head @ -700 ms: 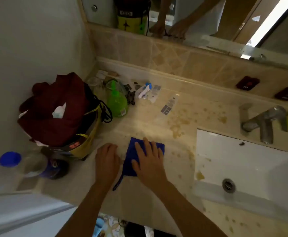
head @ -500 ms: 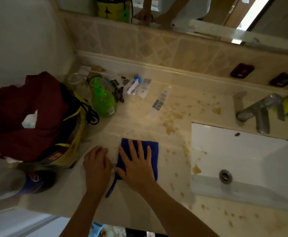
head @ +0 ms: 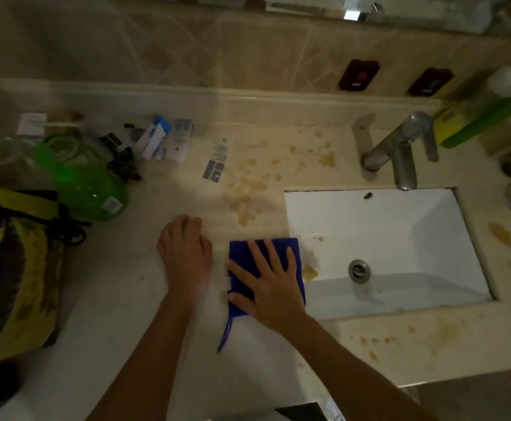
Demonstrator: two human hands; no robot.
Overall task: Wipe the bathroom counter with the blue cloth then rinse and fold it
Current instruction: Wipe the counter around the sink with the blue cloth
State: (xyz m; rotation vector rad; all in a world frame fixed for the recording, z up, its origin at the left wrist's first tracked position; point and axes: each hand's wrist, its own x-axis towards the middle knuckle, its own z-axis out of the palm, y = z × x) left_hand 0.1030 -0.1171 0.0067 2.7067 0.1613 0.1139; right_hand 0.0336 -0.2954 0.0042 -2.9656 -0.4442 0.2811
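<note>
Here, in the head view, the right hand (head: 270, 287) lies flat with fingers spread and straight on the blue cloth (head: 290, 253), pressing it onto the beige counter (head: 120, 299). The folded cloth sits just beside the left edge of the white sink (head: 399, 226), its right edge at the basin's rim, and a thin blue loop trails from its near corner. The left hand (head: 184, 253) rests palm down on the bare counter, just left of the cloth and apart from it, fingers loosely bent and holding nothing. Brown stains (head: 245, 196) spot the counter beyond the cloth. A metal tap (head: 399, 153) stands behind the sink. A green bottle (head: 87, 183) stands at the left, near a yellow-trimmed bag (head: 26, 284).
</note>
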